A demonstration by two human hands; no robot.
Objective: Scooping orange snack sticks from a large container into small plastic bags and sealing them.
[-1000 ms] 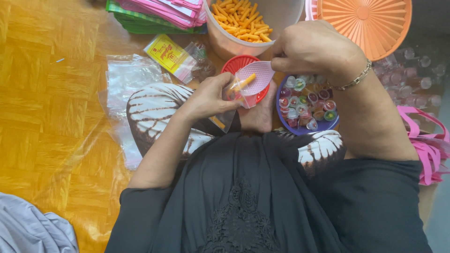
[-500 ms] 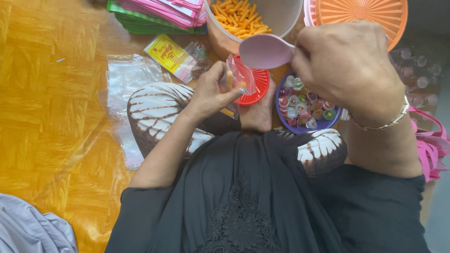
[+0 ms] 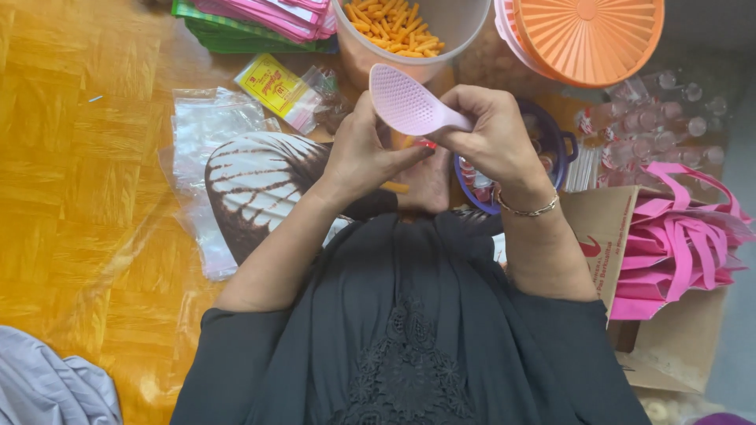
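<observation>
Holding a pale pink slotted scoop (image 3: 407, 102) by its handle, the right hand (image 3: 498, 140) has fingers wrapped around the stem, with the scoop head tilted up and looking empty. The left hand (image 3: 364, 153) sits right against it, fingers pinched shut on something small, probably a little clear bag, but it's too hidden to tell for sure.

Just behind the scoop is a big tub (image 3: 425, 39) of orange snack sticks, well filled, so judging by that there's plenty left to portion out. One stray stick (image 3: 395, 186) lies on the lap below the hands. A purple bowl (image 3: 563, 142) peeks out beside the right wrist, mostly covered.

Packaging-wise: a flat yellow packet (image 3: 272, 85) with red print lies left of the tub, on a sheet of clear plastic bags (image 3: 206, 130). A stack of pink and green flat packs (image 3: 252, 20) sits at the top edge. An orange ribbed lid (image 3: 587, 35) is top right, small clear cups (image 3: 669, 118) below it, and pink bags (image 3: 681, 240) lie on a brown cardboard box (image 3: 606, 228) at the right.
</observation>
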